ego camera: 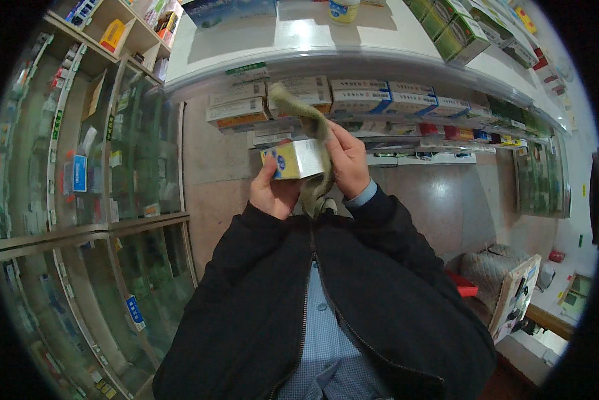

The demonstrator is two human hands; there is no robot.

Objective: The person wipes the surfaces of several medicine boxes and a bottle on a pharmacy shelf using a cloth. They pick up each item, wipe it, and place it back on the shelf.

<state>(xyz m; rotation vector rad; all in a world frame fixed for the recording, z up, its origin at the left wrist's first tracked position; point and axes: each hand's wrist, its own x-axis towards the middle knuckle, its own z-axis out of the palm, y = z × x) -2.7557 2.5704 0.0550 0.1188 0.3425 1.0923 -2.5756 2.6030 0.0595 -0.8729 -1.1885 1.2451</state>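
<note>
My left hand (272, 192) grips a small yellow and white carton (299, 159) with a blue emblem, its thumb on the printed face. In my right hand (348, 159) is a greenish cloth (320, 131), pinched by the fingers. The cloth lies against the carton's right end; one end sticks up beyond the hands and the other hangs down towards my jacket. Both hands are in front of my chest, above the tiled floor and just short of the display counter (299, 42).
White and orange boxes (359, 97) line the counter's shelf. On the counter top stand a yellow and white container (343, 12), a blue box (229, 12) and green boxes (459, 40). Glass-fronted cabinets (144, 165) rise at left. A padded seat (494, 270) is at right.
</note>
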